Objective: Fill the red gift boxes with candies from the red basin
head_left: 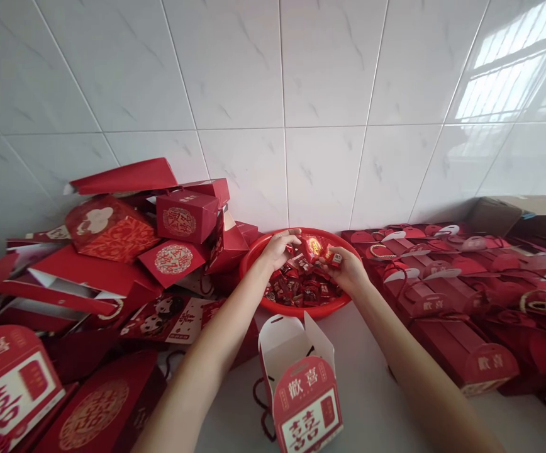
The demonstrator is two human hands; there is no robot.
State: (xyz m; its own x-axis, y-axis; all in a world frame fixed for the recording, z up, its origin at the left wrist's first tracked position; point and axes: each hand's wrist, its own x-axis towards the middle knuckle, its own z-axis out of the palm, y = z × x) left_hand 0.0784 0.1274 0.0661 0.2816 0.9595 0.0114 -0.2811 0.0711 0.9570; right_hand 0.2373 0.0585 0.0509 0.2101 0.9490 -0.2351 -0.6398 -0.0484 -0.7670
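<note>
A round red plastic basket (296, 309) stands against the wall, filled with small red wrapped candies (301, 286). Over it, my left hand (277, 250) has its fingers curled and closed at the edge of a shiny red candy packet (314, 247) with a gold print. My right hand (347, 269) pinches a small red-and-gold wrapped candy (333, 257) on the other side of the basket. Where the packets meet the fingers is partly hidden. In front of the basket, between my forearms, a red-and-white gift box (307, 396) stands with its top flaps open and its inside partly visible.
At left, red gift boxes (178, 261) lie in a loose heap, some tilted. Rows of closed red boxes (464, 352) with cord handles line the right side. Behind them sits a brown cardboard box (528, 207). A tiled wall (324, 176) bounds the white tabletop (367, 390).
</note>
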